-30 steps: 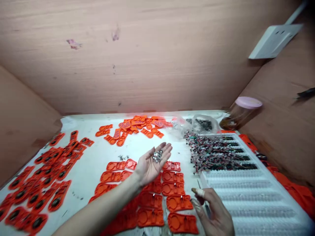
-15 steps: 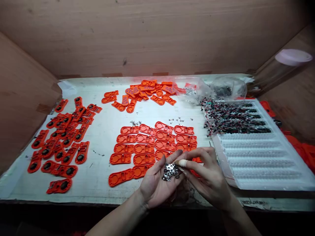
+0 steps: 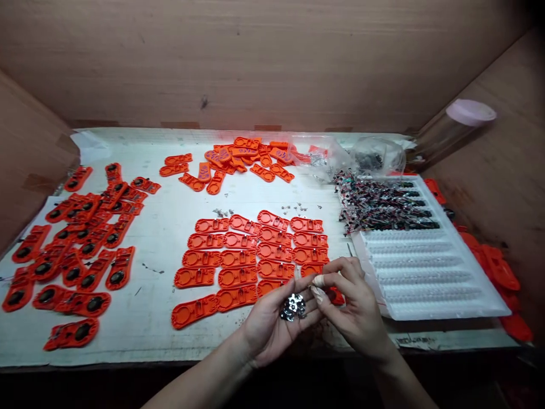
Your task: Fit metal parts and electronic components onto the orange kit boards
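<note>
My left hand is palm up, cupped under a small pile of shiny metal pieces. Beside its fingertips, my right hand is closed in a pinch, with whitish wraps on its finger and thumb; what it pinches is too small to make out. Beyond the hands, orange plastic shells lie in rows, open side up, on the pale work surface. Small loose metal bits are scattered behind the rows.
Orange shells with dark round parts are heaped at the left. More shells lie at the back, near clear plastic bags. At the right, a white ridged tray bears wired parts. Cardboard walls surround the surface.
The view has shifted, so the table's contents appear farther left. My right fingers have drawn back from the metal pile to my left fingertips, still pinched.
</note>
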Demonstrator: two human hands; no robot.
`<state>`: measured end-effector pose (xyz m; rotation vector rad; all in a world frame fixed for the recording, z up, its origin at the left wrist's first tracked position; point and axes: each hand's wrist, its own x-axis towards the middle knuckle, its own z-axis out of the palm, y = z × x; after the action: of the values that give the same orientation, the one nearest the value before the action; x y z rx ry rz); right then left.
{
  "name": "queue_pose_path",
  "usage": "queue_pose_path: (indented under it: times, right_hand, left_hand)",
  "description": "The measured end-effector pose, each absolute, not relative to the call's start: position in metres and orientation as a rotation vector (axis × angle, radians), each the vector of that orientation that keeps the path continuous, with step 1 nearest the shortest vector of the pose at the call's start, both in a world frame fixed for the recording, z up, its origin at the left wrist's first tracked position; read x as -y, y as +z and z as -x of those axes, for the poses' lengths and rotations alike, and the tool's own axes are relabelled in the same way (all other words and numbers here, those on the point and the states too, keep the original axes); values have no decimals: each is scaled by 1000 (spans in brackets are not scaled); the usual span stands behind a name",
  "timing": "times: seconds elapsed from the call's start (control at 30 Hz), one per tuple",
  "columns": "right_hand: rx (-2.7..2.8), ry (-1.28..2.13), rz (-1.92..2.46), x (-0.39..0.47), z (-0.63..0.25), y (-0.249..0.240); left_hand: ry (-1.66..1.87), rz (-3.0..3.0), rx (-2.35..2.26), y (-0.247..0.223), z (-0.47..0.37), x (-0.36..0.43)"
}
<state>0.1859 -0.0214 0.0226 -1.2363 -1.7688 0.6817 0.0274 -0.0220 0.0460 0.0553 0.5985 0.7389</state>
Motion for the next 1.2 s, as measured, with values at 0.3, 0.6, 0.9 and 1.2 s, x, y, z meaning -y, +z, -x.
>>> queue_pose_path:
  times: [0.3, 0.6, 0.9, 1.2]
  right_hand:
    - [1675, 822, 1232, 29, -199, 21]
    - [1791, 940, 995, 32, -223, 6]
    - [1912, 626, 1416, 58, -231, -42]
    - [1998, 538, 1360, 57, -227, -55]
  left_hand:
    - [611, -258, -788, 39, -32, 20]
    - [358, -205, -779, 38, -39, 21]
    - [831, -18, -781, 14, -47, 29]
    - [861, 29, -833, 2, -50, 30]
